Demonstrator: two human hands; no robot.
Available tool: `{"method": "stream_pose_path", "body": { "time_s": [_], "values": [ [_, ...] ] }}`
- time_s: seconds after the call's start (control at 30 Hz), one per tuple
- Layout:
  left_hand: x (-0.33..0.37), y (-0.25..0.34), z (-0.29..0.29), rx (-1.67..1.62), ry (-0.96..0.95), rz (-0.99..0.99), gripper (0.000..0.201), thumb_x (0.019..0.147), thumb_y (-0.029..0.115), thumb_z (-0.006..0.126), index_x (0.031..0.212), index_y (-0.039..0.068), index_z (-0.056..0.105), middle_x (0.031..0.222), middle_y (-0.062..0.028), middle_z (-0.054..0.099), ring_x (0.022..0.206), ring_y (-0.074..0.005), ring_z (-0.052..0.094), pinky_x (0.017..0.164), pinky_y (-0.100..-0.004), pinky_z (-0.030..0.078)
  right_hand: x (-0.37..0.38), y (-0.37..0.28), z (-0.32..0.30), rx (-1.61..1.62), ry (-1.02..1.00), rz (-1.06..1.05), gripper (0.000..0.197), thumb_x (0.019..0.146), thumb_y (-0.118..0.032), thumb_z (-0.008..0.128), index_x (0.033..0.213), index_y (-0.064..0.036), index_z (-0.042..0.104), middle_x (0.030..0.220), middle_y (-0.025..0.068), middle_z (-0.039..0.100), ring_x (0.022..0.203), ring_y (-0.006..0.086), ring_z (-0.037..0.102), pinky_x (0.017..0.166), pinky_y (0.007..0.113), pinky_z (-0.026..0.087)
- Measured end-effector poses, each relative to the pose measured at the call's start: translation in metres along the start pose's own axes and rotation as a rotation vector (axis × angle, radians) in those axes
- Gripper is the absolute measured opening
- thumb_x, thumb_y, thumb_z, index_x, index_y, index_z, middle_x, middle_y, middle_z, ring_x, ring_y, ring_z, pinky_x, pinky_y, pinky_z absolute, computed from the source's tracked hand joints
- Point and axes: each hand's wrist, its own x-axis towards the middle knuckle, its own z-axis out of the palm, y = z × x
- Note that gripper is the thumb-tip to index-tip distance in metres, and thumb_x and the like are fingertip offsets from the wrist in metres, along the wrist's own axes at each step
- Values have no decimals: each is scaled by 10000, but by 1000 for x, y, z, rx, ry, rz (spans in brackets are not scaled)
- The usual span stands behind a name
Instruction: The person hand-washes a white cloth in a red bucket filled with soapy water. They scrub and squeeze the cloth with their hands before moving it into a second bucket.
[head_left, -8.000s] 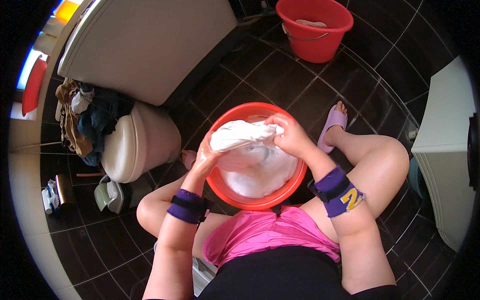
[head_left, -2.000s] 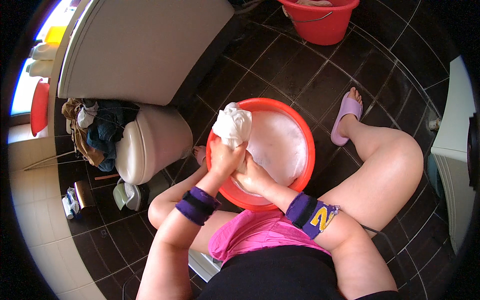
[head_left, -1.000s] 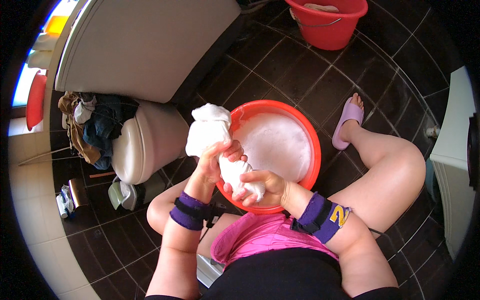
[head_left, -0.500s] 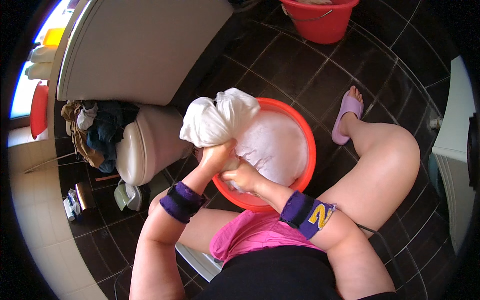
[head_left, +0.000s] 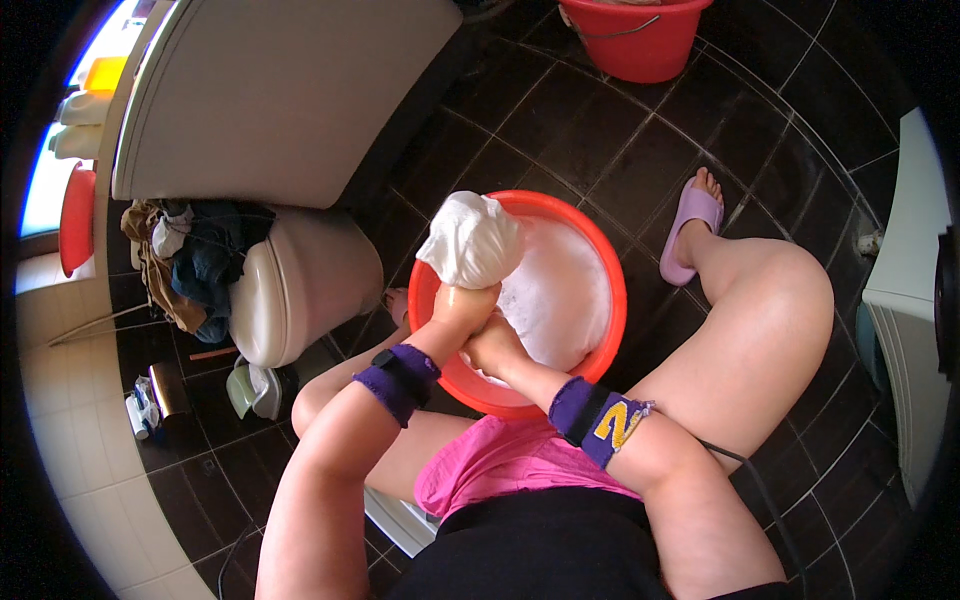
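2 purple wristbands (head_left: 398,384), pink shorts (head_left: 530,460), black top (head_left: 550,545).

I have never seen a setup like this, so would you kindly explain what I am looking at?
There is no machine here: the left hand and right hand are a person's own, bare. The view comes from a wide camera worn on that person's head, looking down, so left is the person's left and straight edges bend near the rim. The left hand grips a bunched white cloth; the right hand is closed just below it, its grip mostly hidden. Beneath them is a red basin with white foam. On the dark tiled floor ahead stands a red bucket, and to the left is a toilet with a heap of clothes beside it.
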Motion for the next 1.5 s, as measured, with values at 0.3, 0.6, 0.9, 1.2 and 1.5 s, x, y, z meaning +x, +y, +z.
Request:
{"method": "stream_pose_path", "body": {
  "time_s": [0.3,0.6,0.9,1.2,1.5],
  "values": [
    [3,-8,3,31,0,-100,384,751,199,643,1094,34,591,1008,-185,637,950,-334,608,813,-392,472,-12,-25,-8,168,-46,237,376,749,-153,676,1010,-4,450,573,53,555,470,183,566,396,332,410],
    [-16,-23,-67,-255,-245,64,460,865,347,557,1187,19,544,1155,-182,575,1081,-314,545,912,-365,434,9,-66,-46,930,-725,221,738,832,-425,631,1377,-76,277,1287,112,438,1156,233,466,985,388,390],
    [-44,-26,-86,-1002,-295,-257,801,841,738,245,980,-2,520,899,-170,592,772,-253,607,711,-371,513,1,-87,-42,935,-586,474,601,776,-664,555,899,-76,567,685,31,572,613,154,589,625,324,529],
    [-48,-113,21,-1149,-337,-29,533,850,359,421,1359,217,352,1242,-53,418,1237,-281,315,1018,-744,77,-33,-94,-18,1612,-745,698,444,900,-443,470,1180,-102,521,785,27,558,679,137,550,812,337,461],
    [-14,-40,-44,-1805,-291,209,869,740,552,668,1404,142,286,1342,-105,448,1113,-296,540,911,-457,484,-39,-75,-21,1385,-536,463,584,891,-355,549,1320,2,379,1247,145,498,931,198,585,783,325,524]
  ]
}}
